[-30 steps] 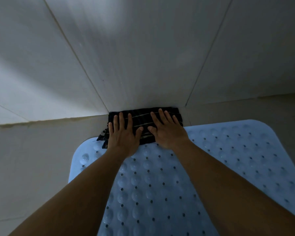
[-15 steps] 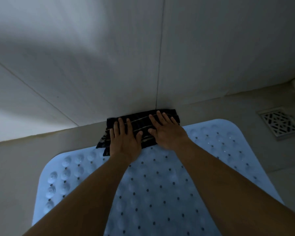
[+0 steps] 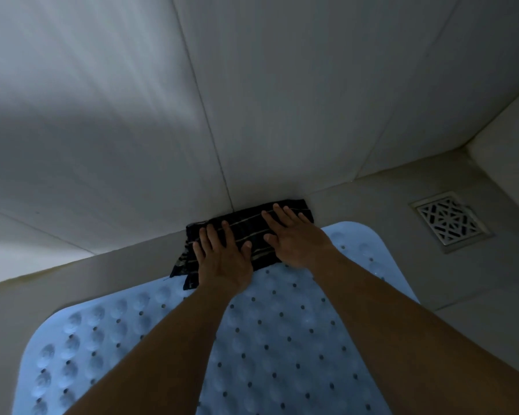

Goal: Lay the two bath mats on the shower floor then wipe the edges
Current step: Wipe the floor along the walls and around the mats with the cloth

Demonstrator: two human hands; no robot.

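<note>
We take the blue bath mat (image 3: 150,333) as our marker and read everything from it; it lies flat on the pale shower floor (image 3: 18,313), dotted with round suction bumps and small dark holes, its near part running out of the bottom of the view; only this one mat shows; to the left of the mat we see bare floor, meeting the tiled wall (image 3: 102,145) along a stained seam; at the mat's far edge, about midway along it, lies a dark cloth (image 3: 252,232) with thin pale stripes, folded, its back edge against the foot of the wall and its front edge overlapping the rim of the mat; our left hand (image 3: 222,259) lies on the left half of that cloth, palm down, fingers straight and a little spread, thumb out to the side, gripping nothing and simply pressing flat; our right hand (image 3: 294,238) lies just beside it on the right half of the cloth, likewise flat and spread, with nothing in its grasp, its fingertips near the cloth's back edge; the two thumbs are close but apart; both bare forearms cross over the mat from the bottom of the view; to the right of the mat, well apart from it, a square metal drain (image 3: 450,221) with a patterned grate sits in the floor, near the corner where a second wall (image 3: 516,139) rises.
</note>
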